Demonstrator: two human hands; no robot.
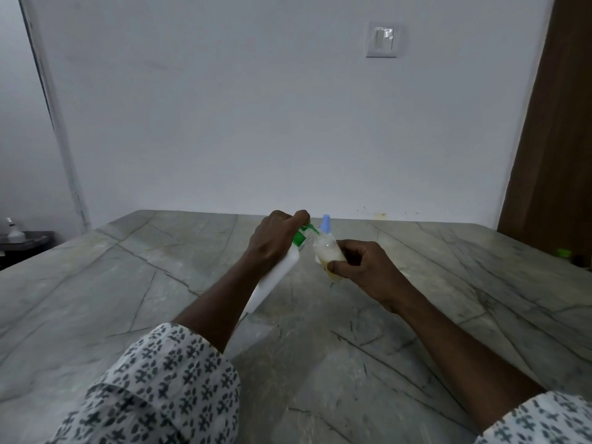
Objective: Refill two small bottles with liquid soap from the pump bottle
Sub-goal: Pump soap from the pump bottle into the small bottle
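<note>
My left hand (276,241) grips the white pump bottle (276,280) near its green pump head (302,236), tilting it to the right above the table. My right hand (362,265) holds a small clear bottle (326,255) with pale yellowish soap in its lower part, its mouth close to the pump's nozzle. Just behind it a second small bottle with a light blue cap (325,223) peeks out; its body is hidden.
The grey marble table (160,283) stretches wide on all sides. A green-capped item (563,253) sits at the far right edge by the brown door. A dark stand with a white object (14,233) is at the far left.
</note>
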